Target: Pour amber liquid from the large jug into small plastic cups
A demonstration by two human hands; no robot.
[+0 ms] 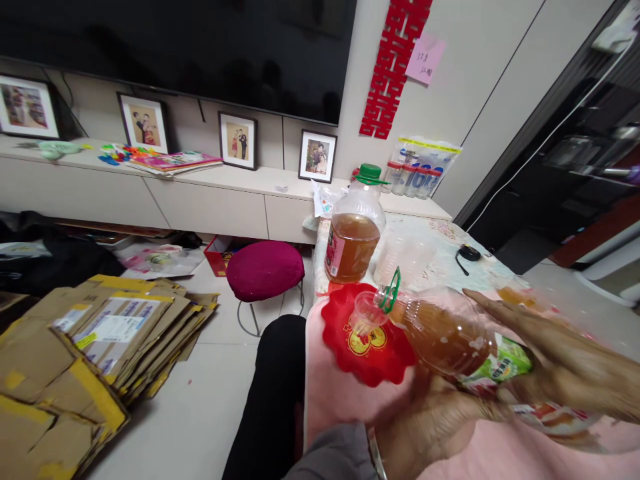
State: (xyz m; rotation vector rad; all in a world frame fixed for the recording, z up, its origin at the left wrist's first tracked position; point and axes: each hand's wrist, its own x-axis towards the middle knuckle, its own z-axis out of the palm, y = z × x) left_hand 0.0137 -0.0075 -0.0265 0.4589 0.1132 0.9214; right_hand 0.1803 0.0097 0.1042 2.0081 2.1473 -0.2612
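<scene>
A large plastic bottle (440,330) of amber-brown liquid is tipped nearly on its side, its uncapped mouth with a green ring handle pointing left. My left hand (435,427) grips it from below, fingers partly hidden behind the bottle. From the right, my right hand (565,363) is wrapped along its upper side near the green label. The bottle's mouth is at the rim of a small clear plastic cup (367,310); how much the cup holds I cannot tell. Under the cup is a red scalloped plate (350,363) with a gold pattern.
A green-capped jug (353,233) of similar liquid stands behind the plate. Nearby are clear plastic containers (405,257) and a black coiled item (469,253). Lidded jars (413,180) line the cabinet. Left are a maroon stool (265,270) and flattened cardboard (100,347).
</scene>
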